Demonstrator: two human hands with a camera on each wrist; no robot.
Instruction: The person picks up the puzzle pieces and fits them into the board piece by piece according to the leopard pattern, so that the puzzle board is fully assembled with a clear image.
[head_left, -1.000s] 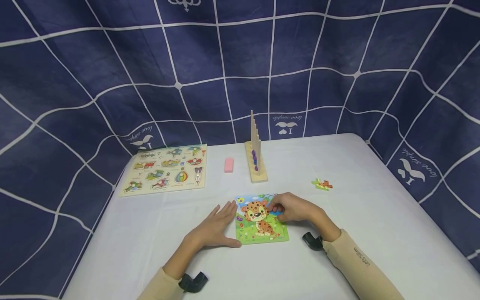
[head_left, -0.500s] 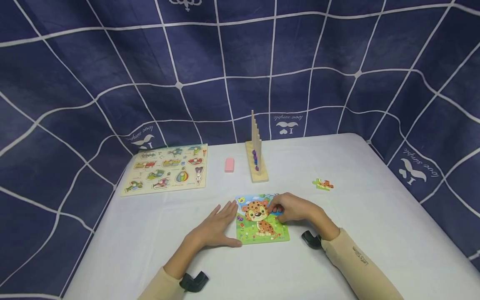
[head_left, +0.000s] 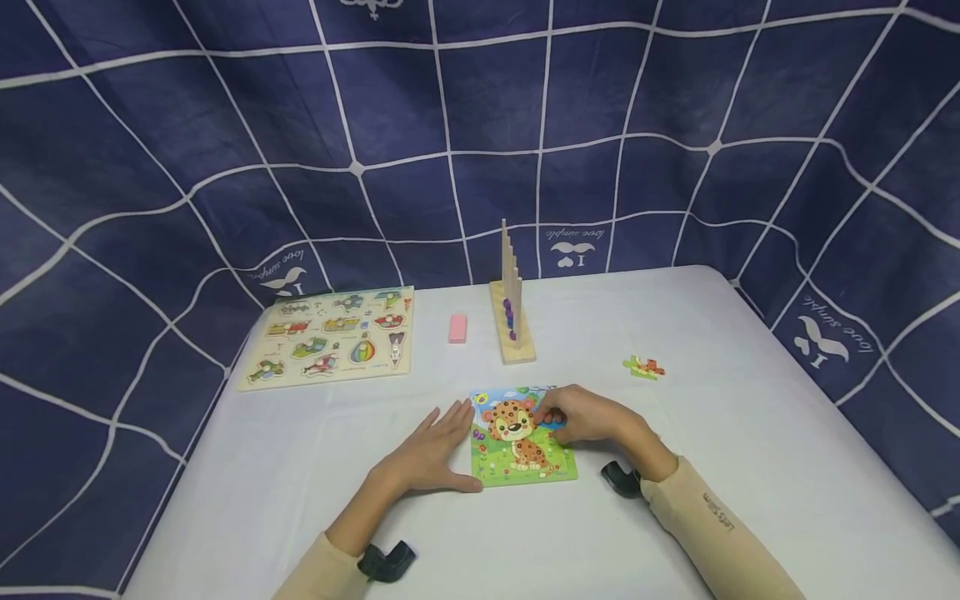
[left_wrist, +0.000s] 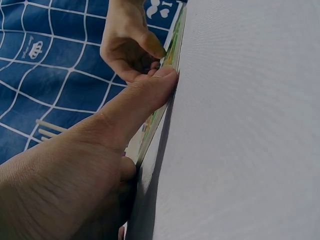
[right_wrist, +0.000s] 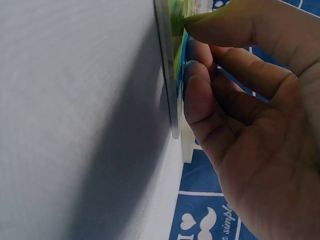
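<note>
A square jigsaw puzzle with a cartoon leopard on a green meadow lies flat on the white table. My left hand rests beside its left edge, fingers extended; the thumb touches the lower left corner. Over the upper right of the picture, my right hand has curled fingers and a thumb set down on a puzzle piece showing blue and green. The right wrist view has those fingertips against the board's face; they cover much of that piece. A loose green and orange puzzle piece lies farther right.
Behind the puzzle stands a wooden peg stand with upright rods and purple and blue beads. A pink block lies left of it. A vehicle peg-puzzle board occupies the back left. A blue checked curtain hangs behind the table.
</note>
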